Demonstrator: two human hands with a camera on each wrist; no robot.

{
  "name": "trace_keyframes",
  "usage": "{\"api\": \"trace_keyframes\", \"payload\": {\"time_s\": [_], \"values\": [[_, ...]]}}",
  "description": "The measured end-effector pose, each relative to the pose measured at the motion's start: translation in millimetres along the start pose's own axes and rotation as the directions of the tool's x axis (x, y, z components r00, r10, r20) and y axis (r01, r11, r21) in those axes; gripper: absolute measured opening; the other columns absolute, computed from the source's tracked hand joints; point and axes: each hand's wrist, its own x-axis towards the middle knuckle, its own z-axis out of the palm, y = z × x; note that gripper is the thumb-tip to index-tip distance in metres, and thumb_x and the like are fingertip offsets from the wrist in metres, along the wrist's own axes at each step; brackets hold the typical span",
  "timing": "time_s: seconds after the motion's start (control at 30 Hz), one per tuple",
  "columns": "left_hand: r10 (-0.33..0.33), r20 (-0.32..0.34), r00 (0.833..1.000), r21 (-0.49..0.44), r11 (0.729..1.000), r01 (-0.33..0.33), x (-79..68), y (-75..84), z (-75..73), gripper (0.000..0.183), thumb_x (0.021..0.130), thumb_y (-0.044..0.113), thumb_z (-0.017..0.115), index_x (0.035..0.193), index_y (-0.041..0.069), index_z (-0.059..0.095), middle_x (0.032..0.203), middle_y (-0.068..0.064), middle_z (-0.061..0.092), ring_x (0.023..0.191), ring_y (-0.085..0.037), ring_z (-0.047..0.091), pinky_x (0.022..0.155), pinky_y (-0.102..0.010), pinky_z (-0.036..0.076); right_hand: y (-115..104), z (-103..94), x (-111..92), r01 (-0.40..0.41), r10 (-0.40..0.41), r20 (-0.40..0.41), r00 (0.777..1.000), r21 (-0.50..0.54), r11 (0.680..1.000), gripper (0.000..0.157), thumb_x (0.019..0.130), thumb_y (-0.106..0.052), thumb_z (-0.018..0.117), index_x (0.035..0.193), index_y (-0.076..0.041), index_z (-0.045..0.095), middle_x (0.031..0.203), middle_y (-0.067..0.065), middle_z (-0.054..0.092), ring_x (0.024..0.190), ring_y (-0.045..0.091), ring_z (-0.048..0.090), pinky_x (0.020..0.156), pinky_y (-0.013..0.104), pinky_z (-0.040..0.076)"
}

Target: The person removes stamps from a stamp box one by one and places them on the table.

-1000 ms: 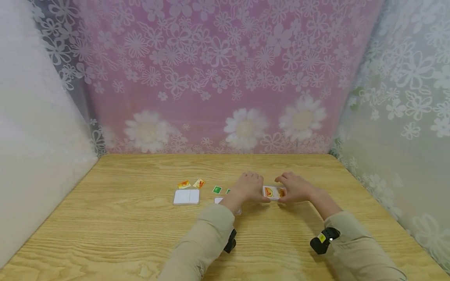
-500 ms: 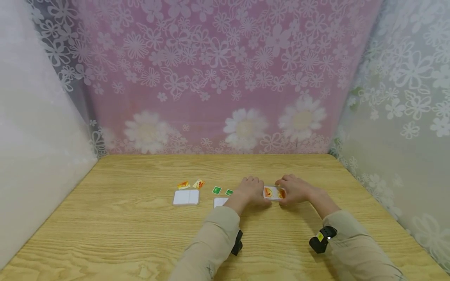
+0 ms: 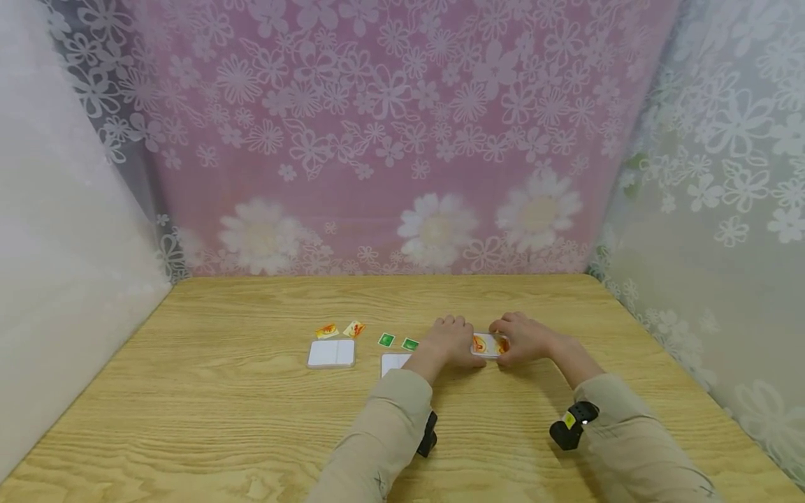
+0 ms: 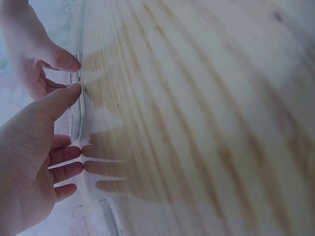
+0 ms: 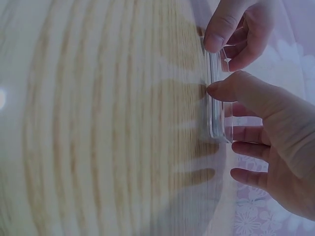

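Observation:
A flat clear plastic case (image 3: 488, 345) with an orange and white picture lies at the right of the centre in the head view. My left hand (image 3: 449, 341) grips its left end, and my right hand (image 3: 528, 339) grips its right end. In the left wrist view the thumbs press the near edge of the case (image 4: 76, 115), with fingers at the far side. The right wrist view shows layered clear walls of the case (image 5: 215, 115) low over the wood. Fingers hide both ends of it.
Left of the hands lie a white-topped flat case (image 3: 330, 353) and a second one (image 3: 393, 362), half hidden by the left forearm. Behind them are orange picture cards (image 3: 326, 330) and small green cards (image 3: 386, 339). Floral curtains (image 3: 434, 140) border the wooden table (image 3: 251, 433).
My left forearm has shifted slightly right, uncovering more of the second green card. Both hands stay at the case, with the right fingers drawn a little closer round its end.

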Motion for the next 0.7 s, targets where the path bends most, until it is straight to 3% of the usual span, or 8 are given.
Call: {"api": "trace_keyframes", "payload": {"time_s": [0.7], "values": [[-0.029, 0.003, 1.0, 0.0, 1.0, 0.029, 2.2, 0.7, 1.6, 0.064, 0.081, 0.066, 0.055, 0.12, 0.015, 0.054, 0.11, 0.001, 0.05, 0.102, -0.016, 0.045, 0.097, -0.034, 0.035, -2.3, -0.4, 1.4, 0.023, -0.023, 0.003, 1.0, 0.006, 1.0, 0.055, 0.069, -0.025, 0.073, 0.117, -0.003, 0.059, 0.105, 0.007, 0.053, 0.093, 0.023, 0.048, 0.079, 0.041, 0.042]]}}
